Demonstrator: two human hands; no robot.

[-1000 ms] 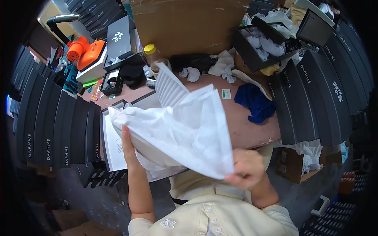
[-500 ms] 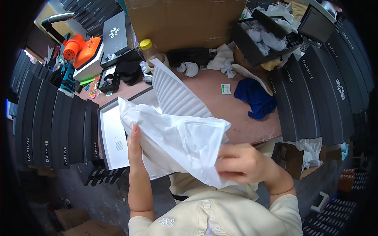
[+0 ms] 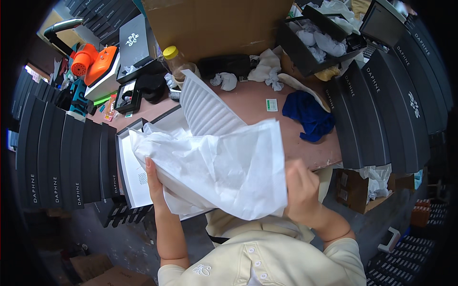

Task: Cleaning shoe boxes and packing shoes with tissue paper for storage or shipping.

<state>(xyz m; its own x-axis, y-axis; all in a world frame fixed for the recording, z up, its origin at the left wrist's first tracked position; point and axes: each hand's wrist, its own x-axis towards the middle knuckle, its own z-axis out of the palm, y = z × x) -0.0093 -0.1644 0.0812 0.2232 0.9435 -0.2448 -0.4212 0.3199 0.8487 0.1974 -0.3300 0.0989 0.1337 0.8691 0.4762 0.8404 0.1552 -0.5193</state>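
A white, soft cloth-like bag (image 3: pixel 224 167) is stretched between my hands above the front of the table. My left hand (image 3: pixel 153 178) grips its left end, thumb on top and the other fingers hidden beneath. At the bag's right edge my right hand (image 3: pixel 301 188) is closed on the material, knuckles up. Whatever may be inside the bag is hidden. Behind it a ribbed white foam sheet (image 3: pixel 207 107) stands up at a slant. An open box (image 3: pixel 138 183) with a white inside lies under the bag's left side.
Dark shoeboxes stand in rows at left (image 3: pixel 62 157) and right (image 3: pixel 381 109). On the pink table (image 3: pixel 257 102) lie a blue cloth (image 3: pixel 307 117), a small green-and-white label (image 3: pixel 272 105) and crumpled paper (image 3: pixel 224 81). A yellow-lidded jar (image 3: pixel 172 59) stands behind, before a cardboard panel (image 3: pixel 219 28).
My right hand has drawn the bag's right edge outward and up, so the bag is spread wider and flatter. My left hand has shifted slightly left with its end.
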